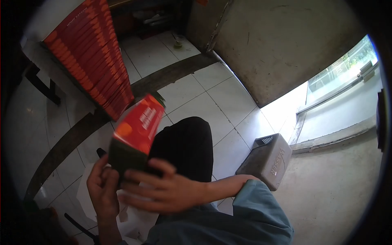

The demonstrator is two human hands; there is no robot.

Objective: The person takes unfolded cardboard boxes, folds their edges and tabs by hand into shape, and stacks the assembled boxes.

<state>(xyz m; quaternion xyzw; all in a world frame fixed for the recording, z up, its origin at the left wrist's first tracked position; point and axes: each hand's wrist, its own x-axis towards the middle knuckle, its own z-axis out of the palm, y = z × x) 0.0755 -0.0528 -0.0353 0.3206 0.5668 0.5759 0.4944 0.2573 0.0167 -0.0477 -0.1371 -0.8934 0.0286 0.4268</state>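
A small red and dark green box (141, 124) with orange spots and white print is held tilted above my lap. My left hand (104, 188) grips its lower left end, fingers bent round the dark part. Across the lower right side lies my right hand (157, 190), its fingers spread and slightly blurred against the box. Beyond the box, at the upper left, a long row of matching red boxes (92, 57) stands packed side by side, their orange spots forming bands.
My dark-clad knee (188, 143) is just right of the box. A grey-brown case marked WASSER (267, 161) sits on the tiled floor (200, 102) at the right. Behind it are a worn door panel (277, 45) and a bright opening. A dark strip crosses the floor.
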